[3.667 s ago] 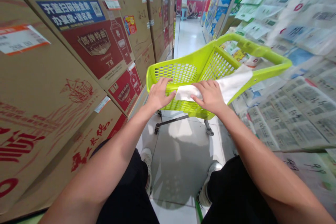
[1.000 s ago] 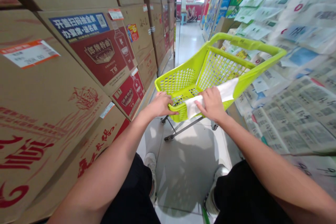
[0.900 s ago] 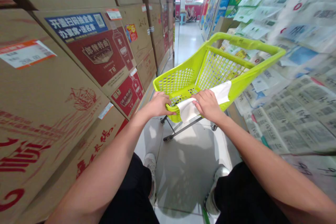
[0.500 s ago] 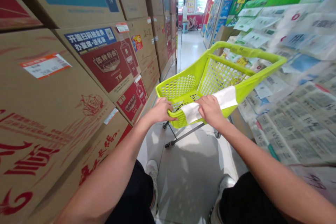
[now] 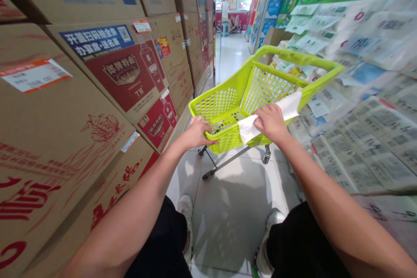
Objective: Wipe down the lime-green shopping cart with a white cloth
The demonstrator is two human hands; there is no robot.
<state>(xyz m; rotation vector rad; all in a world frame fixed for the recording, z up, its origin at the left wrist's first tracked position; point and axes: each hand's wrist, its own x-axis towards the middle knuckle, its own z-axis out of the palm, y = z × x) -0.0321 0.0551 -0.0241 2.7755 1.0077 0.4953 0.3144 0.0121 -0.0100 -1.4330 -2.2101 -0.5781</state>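
A lime-green plastic shopping cart [image 5: 224,95] with a perforated basket stands in front of me, turned sideways in the aisle. My left hand [image 5: 198,132] is wrapped around the near left corner of its rim. Over the near side rim lies a white cloth [image 5: 247,129], and my right hand [image 5: 271,122] presses and grips it there, fingers curled over the edge. The cloth trails along the rim to the right of that hand. Parts of my fingers behind the rim are hidden.
Stacked cardboard cartons [image 5: 127,82] wall the left side. Plastic-wrapped paper packs [image 5: 365,134] are piled on the right, close to the cart. Cart wheels [image 5: 208,174] rest on the tiled floor [image 5: 224,213] ahead of my feet. A person [image 5: 224,8] is far down the aisle.
My right hand has slid rightward along the rim, and the white cloth has shifted right with it. My left hand stays on the corner. The whole view has shifted slightly.
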